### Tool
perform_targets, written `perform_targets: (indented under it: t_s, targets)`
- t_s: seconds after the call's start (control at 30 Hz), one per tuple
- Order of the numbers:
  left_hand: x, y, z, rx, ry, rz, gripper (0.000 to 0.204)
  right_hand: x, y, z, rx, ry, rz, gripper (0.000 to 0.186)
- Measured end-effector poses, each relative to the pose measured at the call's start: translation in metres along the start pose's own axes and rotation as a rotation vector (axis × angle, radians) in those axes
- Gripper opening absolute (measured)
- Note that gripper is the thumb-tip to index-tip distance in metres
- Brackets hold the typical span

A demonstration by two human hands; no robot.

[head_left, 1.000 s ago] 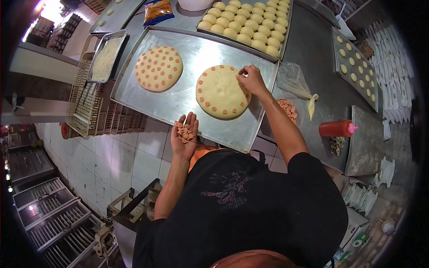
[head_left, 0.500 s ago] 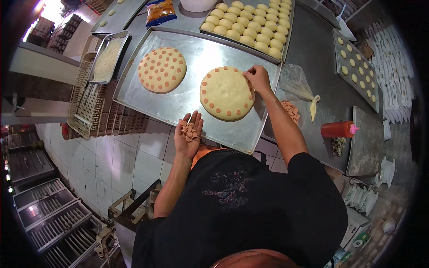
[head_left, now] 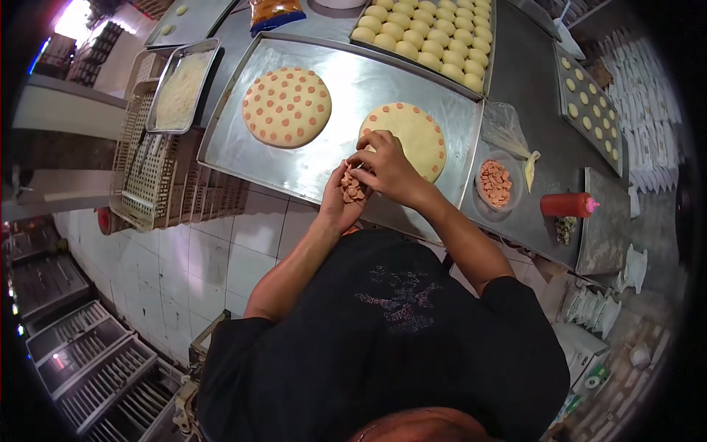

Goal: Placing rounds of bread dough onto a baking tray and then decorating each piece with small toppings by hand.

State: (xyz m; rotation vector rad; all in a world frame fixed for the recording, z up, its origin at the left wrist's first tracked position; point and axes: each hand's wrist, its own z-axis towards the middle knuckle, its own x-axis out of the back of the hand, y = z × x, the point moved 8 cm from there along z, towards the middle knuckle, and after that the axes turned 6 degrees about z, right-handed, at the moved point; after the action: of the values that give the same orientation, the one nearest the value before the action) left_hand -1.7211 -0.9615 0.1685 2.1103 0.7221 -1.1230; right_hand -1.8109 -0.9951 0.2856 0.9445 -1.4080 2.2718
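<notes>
My left hand (head_left: 337,211) is cupped palm-up at the near edge of a metal baking tray (head_left: 346,92), holding a small heap of pinkish sausage slices (head_left: 352,190). Over it bends my right hand (head_left: 390,171), its thumb and fingers curled into the heap; whether a slice is between the fingertips is hidden. Behind the right hand lies a flat round of dough (head_left: 412,129) with slices along its visible edge and a bare middle. Part of its near left side is covered by my hand. On the tray's left, another dough round (head_left: 287,108) is dotted all over with slices.
Beside the tray on the right stand a clear tub of sausage slices (head_left: 495,184), a clear piping bag (head_left: 508,125) and a red squeeze bottle (head_left: 565,205). Rows of dough balls (head_left: 434,40) fill a tray behind. Plastic crates (head_left: 155,169) and a pan of pale shreds (head_left: 180,92) are left.
My right hand has left the right dough round's far edge and come down to the heap in my left palm. My left hand has moved right and closer to that round.
</notes>
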Motion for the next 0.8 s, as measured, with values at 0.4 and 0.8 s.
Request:
perform_targets:
  t_s: [0.4, 0.8]
  targets:
    - [0.018, 0.069, 0.013, 0.090, -0.093, -0.016, 0.037, 0.021, 0.099, 0.005, -0.632, 0.396, 0.246, 0.021]
    - [0.036, 0.112, 0.016, 0.086, -0.079, 0.046, 0.040, 0.015, 0.142, 0.014, -0.763, 0.292, -0.186, 0.024]
